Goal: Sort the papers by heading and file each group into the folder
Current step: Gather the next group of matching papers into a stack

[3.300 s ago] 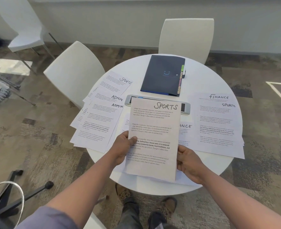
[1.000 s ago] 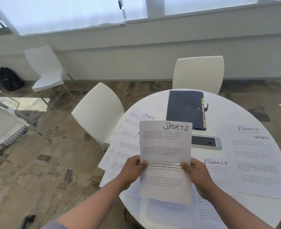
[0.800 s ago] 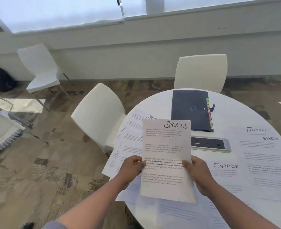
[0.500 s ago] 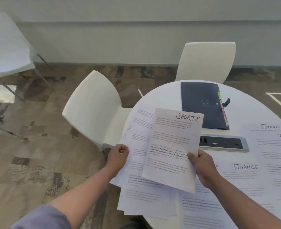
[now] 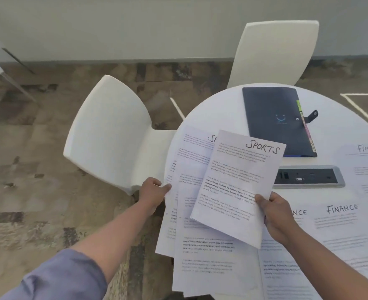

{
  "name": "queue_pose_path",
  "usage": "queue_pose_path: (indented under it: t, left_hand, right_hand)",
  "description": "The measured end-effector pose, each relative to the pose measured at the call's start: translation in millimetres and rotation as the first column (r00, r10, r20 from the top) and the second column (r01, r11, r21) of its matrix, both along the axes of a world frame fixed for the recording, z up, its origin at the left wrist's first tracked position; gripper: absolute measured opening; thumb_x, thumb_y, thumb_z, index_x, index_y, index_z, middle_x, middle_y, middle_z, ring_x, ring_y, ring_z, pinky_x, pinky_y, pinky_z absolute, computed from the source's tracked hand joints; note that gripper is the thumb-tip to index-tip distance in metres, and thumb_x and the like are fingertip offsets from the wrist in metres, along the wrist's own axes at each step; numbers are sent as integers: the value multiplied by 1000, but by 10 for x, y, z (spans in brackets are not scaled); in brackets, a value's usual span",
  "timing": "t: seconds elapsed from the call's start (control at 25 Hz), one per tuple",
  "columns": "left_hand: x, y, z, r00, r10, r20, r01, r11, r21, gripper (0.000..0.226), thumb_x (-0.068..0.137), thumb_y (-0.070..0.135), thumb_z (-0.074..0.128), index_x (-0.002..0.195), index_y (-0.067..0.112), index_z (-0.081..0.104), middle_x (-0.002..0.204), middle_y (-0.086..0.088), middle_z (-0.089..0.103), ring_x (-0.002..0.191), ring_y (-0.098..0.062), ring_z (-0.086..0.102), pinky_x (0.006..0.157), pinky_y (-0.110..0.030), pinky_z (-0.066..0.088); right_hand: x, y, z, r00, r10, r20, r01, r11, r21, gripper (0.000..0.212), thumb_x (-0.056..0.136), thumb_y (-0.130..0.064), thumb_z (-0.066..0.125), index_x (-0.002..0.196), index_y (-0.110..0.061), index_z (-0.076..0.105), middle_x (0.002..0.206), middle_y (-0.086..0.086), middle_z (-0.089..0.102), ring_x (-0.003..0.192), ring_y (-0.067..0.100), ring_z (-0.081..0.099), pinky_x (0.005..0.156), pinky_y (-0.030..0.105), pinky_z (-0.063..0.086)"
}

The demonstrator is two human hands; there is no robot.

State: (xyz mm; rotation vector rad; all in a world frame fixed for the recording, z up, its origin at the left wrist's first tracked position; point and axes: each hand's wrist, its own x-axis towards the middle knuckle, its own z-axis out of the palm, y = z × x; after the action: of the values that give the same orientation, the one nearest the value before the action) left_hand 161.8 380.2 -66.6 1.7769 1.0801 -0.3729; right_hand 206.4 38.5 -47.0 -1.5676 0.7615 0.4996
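SPORTS sheet [image 5: 237,187]: left grip [image 5: 154,191] has released it, now pinches stack [image 5: 174,180] at nine o'clock; right grip [image 5: 276,215] holds sheet alone; gathering sports group.

1. Worktop [image 5: 217,109]: round, plain white.
2. Held sheet [image 5: 239,182]: white, grey printed text with some bold black lines, black handwritten heading "SPORTS".
3. Loose sheets [image 5: 202,267] on the worktop: white, same grey and black print; sheets at right [image 5: 343,226] headed "FINANCE" in black.
4. Folder [image 5: 272,118]: dark navy, small blue smile mark on the cover, tabs along its right edge in green, yellow, pink.
5. Socket panel [image 5: 308,177]: silver-grey frame, black inset.
6. Chairs [image 5: 111,131]: white.
7. Floor [image 5: 38,213]: mottled brown, tan and dark patches, white line at right.
8. Wall [image 5: 135,27]: pale grey.
9. Sleeve [image 5: 64,276]: muted blue-purple.
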Motion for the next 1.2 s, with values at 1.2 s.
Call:
queue_pose_path:
  t: [1.2]
  left_hand:
    - [-299, -1718, 2354, 782, -48, 622, -143, 957, 253, 18, 102, 20, 63, 86, 11, 61, 85, -8, 71, 82, -29, 70, 69, -39, 62]
  right_hand:
    - [-180, -1538, 861, 975, 104, 198, -121, 990, 76, 16, 102, -6, 56, 106, -16, 68, 103, 5, 74, 90, 27, 69, 68, 35, 52]
